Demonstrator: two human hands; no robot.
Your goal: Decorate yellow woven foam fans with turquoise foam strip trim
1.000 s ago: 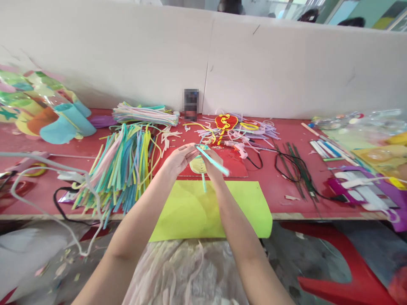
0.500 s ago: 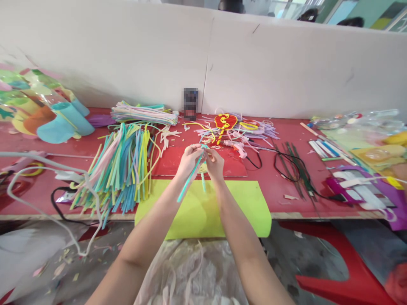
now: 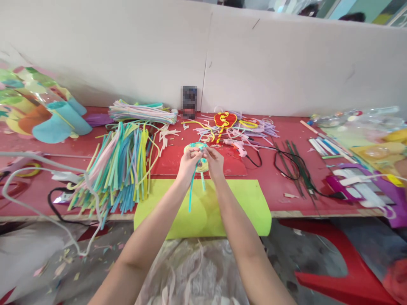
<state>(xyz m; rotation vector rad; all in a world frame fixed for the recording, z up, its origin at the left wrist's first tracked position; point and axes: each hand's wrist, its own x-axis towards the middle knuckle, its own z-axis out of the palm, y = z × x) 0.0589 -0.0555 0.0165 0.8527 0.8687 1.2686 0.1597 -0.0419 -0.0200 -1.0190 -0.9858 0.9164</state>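
Note:
Over the red mat, my left hand point(image 3: 188, 163) and my right hand point(image 3: 215, 162) meet with pinched fingers. Between them they hold a turquoise pipe cleaner point(image 3: 191, 190), one end hanging down below the left hand. Its upper part is bunched at my fingertips, where detail is hard to make out. Just beneath and behind the fingers lies a coiled pale-yellow piece point(image 3: 204, 167) with turquoise bits, partly hidden by the hands. A pale green stem point(image 3: 203, 182) points from it toward me, over the lime-green sheet point(image 3: 241, 207).
A heap of pastel pipe cleaners point(image 3: 117, 169) lies left, a bundle point(image 3: 140, 112) behind it. A red-and-yellow pipe-cleaner piece point(image 3: 225, 120) and a pink glue gun point(image 3: 237, 146) sit beyond my right hand. Black cable point(image 3: 286, 165) and a purple case point(image 3: 343, 186) are right; felt boots point(image 3: 60, 123) far left.
The hanging end of the turquoise pipe cleaner has swung from slanting left to nearly upright. My left fingers have shifted slightly, and more of the yellow coiled piece shows around the hands.

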